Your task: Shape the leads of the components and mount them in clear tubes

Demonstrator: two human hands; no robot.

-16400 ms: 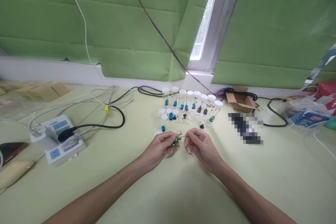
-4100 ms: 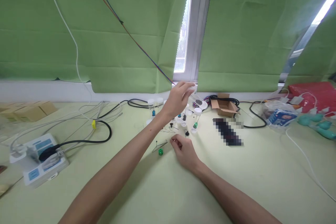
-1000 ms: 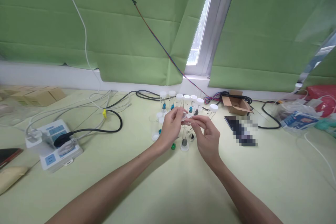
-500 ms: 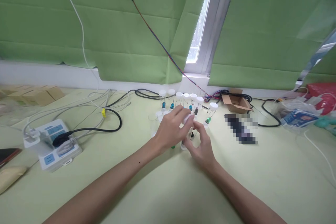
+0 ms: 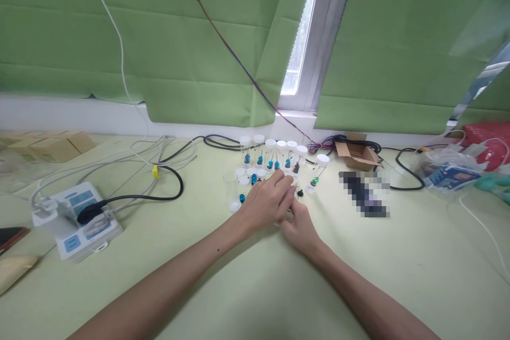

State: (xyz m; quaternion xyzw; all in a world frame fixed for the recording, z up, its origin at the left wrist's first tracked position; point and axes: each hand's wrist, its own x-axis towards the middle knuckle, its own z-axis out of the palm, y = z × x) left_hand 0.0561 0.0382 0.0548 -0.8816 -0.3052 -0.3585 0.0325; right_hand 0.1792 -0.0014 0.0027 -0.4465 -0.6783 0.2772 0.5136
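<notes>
My left hand (image 5: 268,201) is closed over the top of a small clear vial, its fingers bent down where a white cap showed earlier; the cap is now hidden. Below it, my right hand (image 5: 302,227) is closed round the vial's body, thumb and fingers touching the left hand. Most of the vial is covered. Behind the hands stand several capped clear vials (image 5: 245,151) holding blue, dark or green needle tips. A loose black needle tip (image 5: 300,193) lies by my right hand, and blue needle tips (image 5: 242,198) lie by my left. An uncapped clear vial (image 5: 230,186) stands at the left.
A power strip (image 5: 82,218) with plugs and cables is at the left. Cardboard boxes (image 5: 51,146) sit at the back left. An open carton (image 5: 356,156) and coiled black cable (image 5: 370,146) lie at the back right, near a plastic bag with a blue packet (image 5: 454,176).
My hands have closed in tighter on the vial, and the right fingers have curled in. The white cap in my left fingers is now covered. The view has shifted slightly.
</notes>
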